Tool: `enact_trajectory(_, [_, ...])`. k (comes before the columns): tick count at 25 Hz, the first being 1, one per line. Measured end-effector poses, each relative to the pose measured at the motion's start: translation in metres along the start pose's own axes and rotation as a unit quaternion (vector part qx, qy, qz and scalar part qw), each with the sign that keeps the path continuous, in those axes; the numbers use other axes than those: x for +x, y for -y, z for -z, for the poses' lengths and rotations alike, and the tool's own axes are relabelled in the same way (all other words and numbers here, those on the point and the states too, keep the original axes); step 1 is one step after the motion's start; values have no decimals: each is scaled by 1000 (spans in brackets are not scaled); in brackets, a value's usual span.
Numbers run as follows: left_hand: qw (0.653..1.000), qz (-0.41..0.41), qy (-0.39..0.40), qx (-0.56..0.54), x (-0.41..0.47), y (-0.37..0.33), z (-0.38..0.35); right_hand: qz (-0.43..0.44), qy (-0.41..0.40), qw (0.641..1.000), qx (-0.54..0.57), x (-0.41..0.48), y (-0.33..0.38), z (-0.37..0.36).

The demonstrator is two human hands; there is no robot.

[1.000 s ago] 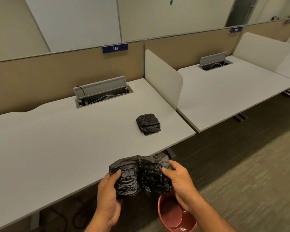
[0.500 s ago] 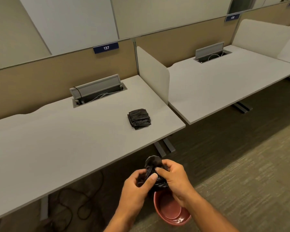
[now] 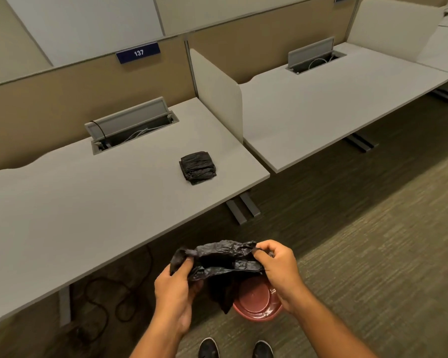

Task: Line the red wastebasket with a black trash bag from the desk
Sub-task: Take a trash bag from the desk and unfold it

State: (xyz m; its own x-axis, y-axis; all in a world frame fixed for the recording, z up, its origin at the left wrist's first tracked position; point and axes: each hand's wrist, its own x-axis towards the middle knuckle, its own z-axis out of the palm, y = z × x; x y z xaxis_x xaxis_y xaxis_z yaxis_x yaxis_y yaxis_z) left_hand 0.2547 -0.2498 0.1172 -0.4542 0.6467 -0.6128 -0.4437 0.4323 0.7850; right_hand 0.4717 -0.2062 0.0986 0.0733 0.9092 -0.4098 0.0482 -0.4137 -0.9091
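Half the red wastebasket [image 3: 256, 303] hidden behind the black trash bag [image 3: 223, 259].

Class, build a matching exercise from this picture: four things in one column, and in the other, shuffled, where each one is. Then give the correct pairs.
Things
1. black trash bag
2. folded bags
3. red wastebasket
4. sign 137

Places
A. on the partition wall
B. on the floor, under the hands
C. on the desk
D. stretched between the left hand and right hand

Pairs: 1-D, 2-C, 3-B, 4-A
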Motion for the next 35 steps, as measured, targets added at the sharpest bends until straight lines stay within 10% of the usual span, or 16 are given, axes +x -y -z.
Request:
enact_trajectory(6, [982, -66, 132, 114, 9, -19, 1, 92, -77, 954, -275, -17, 15, 3])
enact_trajectory(12, [870, -249, 256, 340, 6, -48, -18, 252, 84, 858, -441, -18, 65, -43])
enact_trajectory(19, [745, -231, 224, 585, 29, -75, 0, 203, -2, 889, -411, -4, 88, -38])
enact_trajectory(27, [835, -262, 101, 474, 46, -70, 11, 132, -77, 921, -359, 2, 73, 0])
enact_trajectory(31, [804, -340, 167, 458, 39, -68, -7, 172, -68, 915, -358, -10, 64, -4])
enact_trajectory(35, [760, -374, 267, 459, 36, -64, -30, 267, -2, 833, -484, -13, 60, -38])
